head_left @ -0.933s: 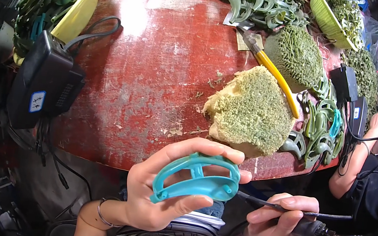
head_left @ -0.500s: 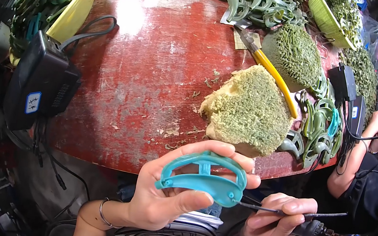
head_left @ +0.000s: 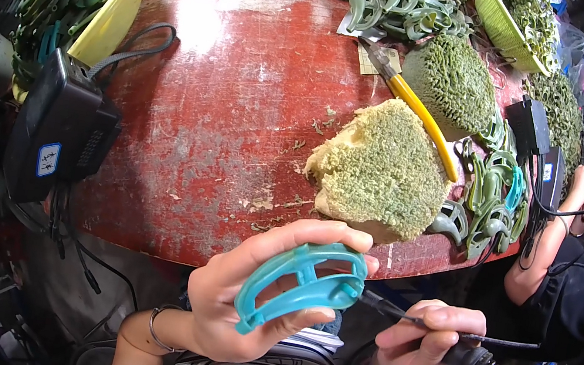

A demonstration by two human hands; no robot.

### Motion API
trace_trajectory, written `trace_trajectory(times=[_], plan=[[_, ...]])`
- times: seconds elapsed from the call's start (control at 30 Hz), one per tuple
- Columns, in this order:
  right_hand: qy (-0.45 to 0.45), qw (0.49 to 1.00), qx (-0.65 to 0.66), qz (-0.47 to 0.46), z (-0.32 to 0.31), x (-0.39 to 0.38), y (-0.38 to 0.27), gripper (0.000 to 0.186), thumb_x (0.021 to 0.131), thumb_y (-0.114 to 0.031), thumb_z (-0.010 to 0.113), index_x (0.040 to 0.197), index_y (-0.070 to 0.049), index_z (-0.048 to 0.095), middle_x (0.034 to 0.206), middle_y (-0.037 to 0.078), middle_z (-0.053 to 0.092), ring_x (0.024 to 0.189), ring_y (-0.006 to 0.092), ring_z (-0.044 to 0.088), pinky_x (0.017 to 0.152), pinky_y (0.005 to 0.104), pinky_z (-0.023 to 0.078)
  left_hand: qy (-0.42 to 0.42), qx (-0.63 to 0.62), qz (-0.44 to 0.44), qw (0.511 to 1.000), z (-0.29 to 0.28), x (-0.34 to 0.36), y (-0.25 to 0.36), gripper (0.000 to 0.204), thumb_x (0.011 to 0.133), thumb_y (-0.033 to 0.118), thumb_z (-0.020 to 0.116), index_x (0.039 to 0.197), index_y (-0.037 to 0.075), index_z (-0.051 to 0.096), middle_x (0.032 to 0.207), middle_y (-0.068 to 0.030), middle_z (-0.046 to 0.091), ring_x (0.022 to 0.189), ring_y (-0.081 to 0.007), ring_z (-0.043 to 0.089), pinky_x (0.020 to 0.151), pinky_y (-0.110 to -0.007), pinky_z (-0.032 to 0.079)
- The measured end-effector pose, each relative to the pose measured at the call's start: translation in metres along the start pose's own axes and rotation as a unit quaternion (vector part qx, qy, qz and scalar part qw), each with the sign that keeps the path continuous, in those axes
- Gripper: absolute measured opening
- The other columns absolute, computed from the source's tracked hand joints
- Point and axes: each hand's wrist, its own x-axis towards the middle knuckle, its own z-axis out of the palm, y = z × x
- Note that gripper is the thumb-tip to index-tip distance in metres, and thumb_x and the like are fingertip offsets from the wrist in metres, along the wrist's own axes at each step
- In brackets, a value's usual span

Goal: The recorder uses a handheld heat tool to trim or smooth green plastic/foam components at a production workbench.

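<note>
My left hand [head_left: 231,293], with a bangle at the wrist, holds a teal curved openwork piece [head_left: 307,287] with a crossbar and small pegs, just off the table's near edge. My right hand [head_left: 426,343] pinches a thin dark rod [head_left: 501,340], which looks like a needle file. Its far end is close to the piece's right peg; whether they touch I cannot tell. A dark tool with a ridged body [head_left: 479,364] sticks out from behind the right hand; how it is held is hidden.
On the red table [head_left: 204,118] lie a yellowish foam block [head_left: 387,170], a yellow-handled tool [head_left: 428,119], a green block [head_left: 452,82] and green curved pieces [head_left: 491,199]. A yellow basket [head_left: 110,15] and black box [head_left: 61,128] stand left. Another person's arm [head_left: 551,226] is at right.
My left hand has tilted the teal piece, raising its right end and lowering its left. The thin rod has shifted slightly, and the dark tool behind my right hand has moved a little.
</note>
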Motion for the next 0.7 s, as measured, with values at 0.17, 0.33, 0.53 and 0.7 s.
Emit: trace_trajectory(times=[0.17, 0.33, 0.53, 0.7], plan=[[0.086, 0.996, -0.035, -0.004, -0.001, -0.003, 0.004, 0.032, 0.092, -0.034, 0.038, 0.085, -0.003, 0.039, 0.038, 0.001, 0.039, 0.03, 0.0064, 0.031, 0.037, 0.0154, 0.025, 0.013, 0.026, 0.0, 1.0, -0.002, -0.002, -0.001, 0.057, 0.08, 0.025, 0.062, 0.118, -0.008, 0.035, 0.106, -0.0216, 0.054, 0.094, -0.0297, 0.059, 0.082, -0.038, 0.048], [0.012, 0.997, -0.079, 0.016, -0.006, -0.002, 0.002, 0.032, 0.092, -0.034, 0.04, 0.085, -0.002, 0.039, 0.038, 0.002, 0.038, 0.031, 0.0076, 0.033, 0.037, 0.0163, 0.025, -0.007, 0.064, 0.028, 0.998, -0.008, -0.004, -0.004, 0.056, 0.08, 0.022, 0.061, 0.12, -0.008, 0.035, 0.107, -0.0229, 0.053, 0.095, -0.0311, 0.058, 0.082, -0.039, 0.048], [0.035, 0.998, -0.049, 0.003, -0.005, -0.003, 0.004, 0.032, 0.09, -0.035, 0.043, 0.085, -0.003, 0.04, 0.04, 0.003, 0.045, 0.032, 0.0074, 0.038, 0.039, 0.0145, 0.027, -0.028, 0.123, 0.055, 0.99, -0.008, -0.007, -0.007, 0.055, 0.08, 0.017, 0.062, 0.121, -0.008, 0.034, 0.108, -0.0242, 0.053, 0.096, -0.0325, 0.058, 0.083, -0.041, 0.048], [0.072, 0.993, -0.081, 0.039, 0.001, -0.004, 0.0, 0.034, 0.09, -0.038, 0.042, 0.085, -0.005, 0.04, 0.039, 0.003, 0.045, 0.031, 0.0066, 0.038, 0.042, 0.0167, 0.032, -0.033, 0.119, 0.046, 0.991, -0.008, -0.006, -0.007, 0.058, 0.08, 0.017, 0.062, 0.124, -0.007, 0.032, 0.109, -0.0242, 0.052, 0.096, -0.0329, 0.057, 0.083, -0.042, 0.048]])
